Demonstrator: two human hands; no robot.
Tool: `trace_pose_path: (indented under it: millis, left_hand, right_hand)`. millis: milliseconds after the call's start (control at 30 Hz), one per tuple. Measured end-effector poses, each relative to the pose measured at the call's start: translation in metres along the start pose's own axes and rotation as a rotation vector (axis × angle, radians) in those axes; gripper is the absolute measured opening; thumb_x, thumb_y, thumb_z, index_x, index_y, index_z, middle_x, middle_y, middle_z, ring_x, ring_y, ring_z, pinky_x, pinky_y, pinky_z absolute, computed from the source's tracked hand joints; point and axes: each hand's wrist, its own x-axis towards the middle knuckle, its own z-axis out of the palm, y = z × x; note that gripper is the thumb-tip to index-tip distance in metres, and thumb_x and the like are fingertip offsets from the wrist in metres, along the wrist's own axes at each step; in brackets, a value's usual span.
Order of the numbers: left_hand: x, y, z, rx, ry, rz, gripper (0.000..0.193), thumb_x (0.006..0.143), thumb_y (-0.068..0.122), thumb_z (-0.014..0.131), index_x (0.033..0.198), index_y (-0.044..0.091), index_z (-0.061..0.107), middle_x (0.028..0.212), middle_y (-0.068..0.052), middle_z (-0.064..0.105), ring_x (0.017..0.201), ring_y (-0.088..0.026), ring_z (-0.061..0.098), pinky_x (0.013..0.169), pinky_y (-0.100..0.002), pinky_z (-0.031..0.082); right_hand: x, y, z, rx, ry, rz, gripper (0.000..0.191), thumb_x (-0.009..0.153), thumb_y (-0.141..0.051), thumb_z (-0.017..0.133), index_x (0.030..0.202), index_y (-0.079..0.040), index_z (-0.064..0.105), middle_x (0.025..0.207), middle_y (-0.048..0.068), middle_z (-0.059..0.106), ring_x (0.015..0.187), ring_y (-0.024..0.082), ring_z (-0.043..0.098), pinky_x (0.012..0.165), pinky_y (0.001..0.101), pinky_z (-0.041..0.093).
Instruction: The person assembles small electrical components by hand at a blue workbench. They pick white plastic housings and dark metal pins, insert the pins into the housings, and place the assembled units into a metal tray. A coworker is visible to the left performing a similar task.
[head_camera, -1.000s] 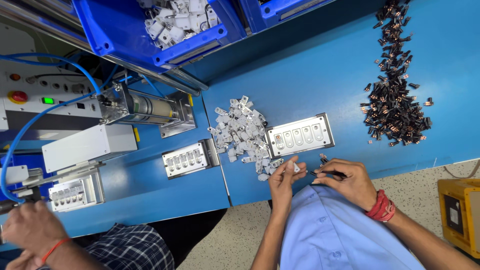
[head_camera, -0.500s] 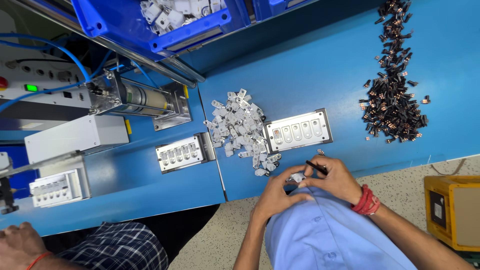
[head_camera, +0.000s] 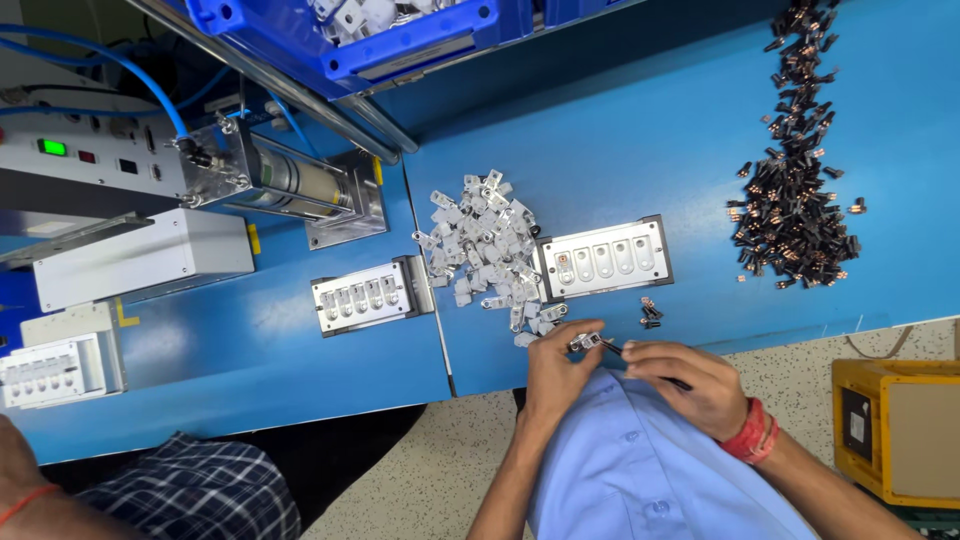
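We are pinching a small white clip (head_camera: 585, 342) in our left hand (head_camera: 555, 370), fingers closed on it just over the counter (head_camera: 620, 150) edge. Our right hand (head_camera: 690, 385) is gripping a thin dark tool (head_camera: 640, 358) against it. It is looking light, stiff, easily dropped; we are holding its sides.

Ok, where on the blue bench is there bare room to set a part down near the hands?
Bare blue table lies between the white clip pile and the dark part heap, above the slotted tray. Another patch sits below the second tray. It is crowded at the bench edge, where the left hand and right hand meet.
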Motion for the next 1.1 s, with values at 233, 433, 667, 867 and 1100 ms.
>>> trace_pose_path:
  millis: [233, 433, 667, 867, 1100]
  left_hand:
    - [0.002, 0.010, 0.012, 0.049, -0.036, 0.046, 0.037, 0.079, -0.003, 0.073, 0.115, 0.004, 0.074, 0.120, -0.014, 0.074, 0.110, -0.027, 0.073, 0.094, -0.034, 0.057]
    - [0.030, 0.013, 0.012, 0.141, -0.031, 0.036, 0.034, 0.095, 0.008, 0.069, 0.128, 0.004, 0.068, 0.121, -0.014, 0.075, 0.118, -0.031, 0.072, 0.104, -0.037, 0.054]
    - [0.084, -0.001, 0.015, 0.572, 0.238, 0.320, 0.042, 0.085, 0.027, 0.080, 0.118, 0.003, 0.070, 0.141, -0.019, 0.059, 0.137, -0.036, 0.046, 0.118, -0.054, 0.022]
    - [0.051, -0.025, 0.004, 0.557, 0.260, 0.129, 0.037, 0.093, 0.031, 0.079, 0.120, 0.008, 0.071, 0.115, -0.008, 0.065, 0.112, -0.027, 0.059, 0.102, -0.045, 0.039]
    - [0.004, -0.055, 0.012, 0.683, 0.298, 0.263, 0.036, 0.092, 0.021, 0.075, 0.125, 0.009, 0.067, 0.123, -0.011, 0.064, 0.112, -0.028, 0.060, 0.091, -0.041, 0.044]
  right_hand:
    - [0.020, 0.016, -0.004, -0.099, -0.127, -0.042, 0.026, 0.072, 0.001, 0.079, 0.097, -0.006, 0.076, 0.111, 0.006, 0.076, 0.104, 0.023, 0.075, 0.088, 0.0334, 0.060]
    - [0.017, 0.015, -0.029, -0.063, 0.058, -0.010, 0.018, 0.080, -0.007, 0.081, 0.097, -0.008, 0.076, 0.106, 0.005, 0.077, 0.104, 0.021, 0.075, 0.091, 0.0317, 0.061]
    - [0.004, 0.029, -0.049, -0.110, 0.140, 0.184, 0.020, 0.083, -0.007, 0.079, 0.102, -0.004, 0.075, 0.107, 0.011, 0.077, 0.098, 0.020, 0.076, 0.084, 0.0297, 0.061]
    - [-0.029, 0.050, -0.056, -0.180, 0.250, 0.429, 0.015, 0.098, -0.009, 0.068, 0.111, -0.004, 0.074, 0.102, 0.009, 0.072, 0.088, 0.018, 0.073, 0.075, 0.0281, 0.057]
    - [-0.045, 0.092, -0.067, -0.431, 0.341, 0.756, 0.026, 0.099, -0.017, 0.072, 0.123, -0.008, 0.076, 0.091, 0.009, 0.065, 0.063, 0.022, 0.057, 0.057, 0.0352, 0.047]
